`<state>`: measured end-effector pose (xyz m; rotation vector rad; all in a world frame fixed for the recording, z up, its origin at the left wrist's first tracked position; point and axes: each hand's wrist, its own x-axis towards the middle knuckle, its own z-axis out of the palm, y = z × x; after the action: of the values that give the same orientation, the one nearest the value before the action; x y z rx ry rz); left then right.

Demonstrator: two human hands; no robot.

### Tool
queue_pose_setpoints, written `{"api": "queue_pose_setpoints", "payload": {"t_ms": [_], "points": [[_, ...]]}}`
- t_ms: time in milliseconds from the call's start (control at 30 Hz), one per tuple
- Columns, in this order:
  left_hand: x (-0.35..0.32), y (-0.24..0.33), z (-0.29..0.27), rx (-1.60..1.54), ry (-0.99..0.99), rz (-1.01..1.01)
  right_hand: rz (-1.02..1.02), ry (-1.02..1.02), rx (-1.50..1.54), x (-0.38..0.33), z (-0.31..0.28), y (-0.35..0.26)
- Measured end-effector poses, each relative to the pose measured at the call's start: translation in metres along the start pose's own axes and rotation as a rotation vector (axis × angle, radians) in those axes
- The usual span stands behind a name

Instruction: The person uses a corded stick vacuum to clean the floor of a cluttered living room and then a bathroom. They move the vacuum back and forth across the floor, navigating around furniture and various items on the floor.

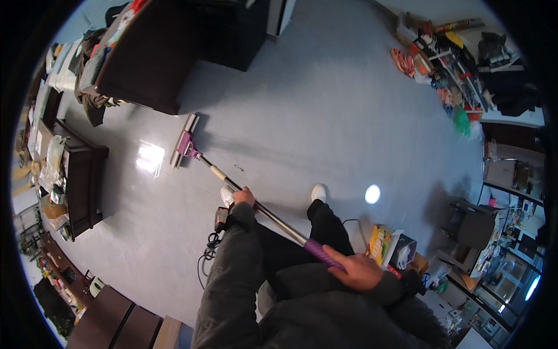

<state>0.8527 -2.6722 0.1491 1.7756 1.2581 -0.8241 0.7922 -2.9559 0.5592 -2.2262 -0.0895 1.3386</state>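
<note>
A long-handled mop [279, 221] slants across my body, with a metal pole, a purple ribbed grip and a purple bracket at its head. The wide flat mop head [185, 142] rests on the grey floor, ahead and to the left. My left hand [244, 196] is closed round the pole partway down. Higher up, my right hand [356, 270] wraps the purple grip at the handle's end. A dark boxy device [221, 217] sits at my left wrist, with a black cable hanging below it.
A dark wooden bed end [148, 64] stands just beyond the mop head. To the left is a dark wooden cabinet [84, 180] with bags on top. Shoes [403, 63] and piled clutter line the far right. An open carton [386, 244] stands by my right leg; a chair [474, 224] is farther right.
</note>
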Motion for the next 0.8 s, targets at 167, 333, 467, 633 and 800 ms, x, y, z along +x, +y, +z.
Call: {"api": "queue_pose_setpoints", "payload": {"t_ms": [167, 333, 467, 633, 800], "points": [[-0.058, -0.049, 0.178, 0.619, -0.053, 0.21, 0.116, 0.074, -0.121, -0.08, -0.059, 0.136], [-0.204, -0.065, 0.28, 0.8, -0.648, 0.469, 0.329, 0.051, -0.154, -0.206, -0.098, 0.194], [-0.309, -0.025, 0.304, -0.259, -0.568, -0.448, 0.496, 0.022, -0.256, -0.255, -0.1, 0.22], [-0.311, -0.012, 0.277, -0.77, -0.597, -0.283, 0.159, 0.348, -0.324, -0.228, -0.088, 0.251], [-0.25, -0.023, 0.244, -0.932, -0.438, -0.054, 0.042, 0.275, -0.229, -0.162, -0.086, 0.228]]}}
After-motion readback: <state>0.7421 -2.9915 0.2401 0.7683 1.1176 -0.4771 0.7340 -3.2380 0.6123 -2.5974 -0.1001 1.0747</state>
